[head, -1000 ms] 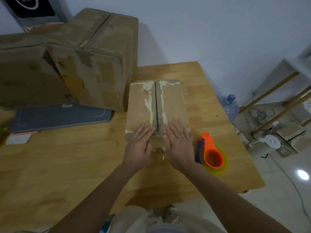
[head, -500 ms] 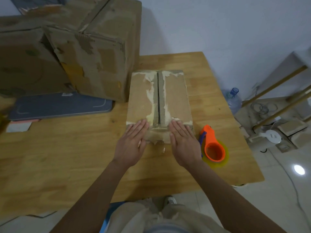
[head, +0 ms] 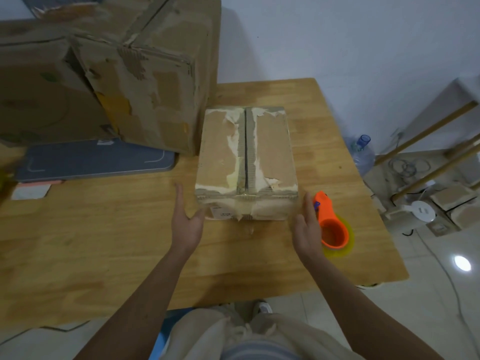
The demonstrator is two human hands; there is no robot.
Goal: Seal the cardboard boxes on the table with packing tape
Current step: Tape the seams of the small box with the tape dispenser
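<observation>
While the small cardboard box [head: 246, 162] sits flaps-closed at mid-table on the wooden table [head: 104, 242], both hands flank its near end. Left hand [head: 185, 222]: fingers straight, thumb spread toward the box's near-left corner; contact unclear. Right hand [head: 306, 227]: fingers straight and together, near the near-right corner, holding nothing. Orange tape dispenser [head: 330, 224] lies just right of that hand. Large worn box [head: 109, 74] stands far-left on a grey board [head: 93, 159].
</observation>
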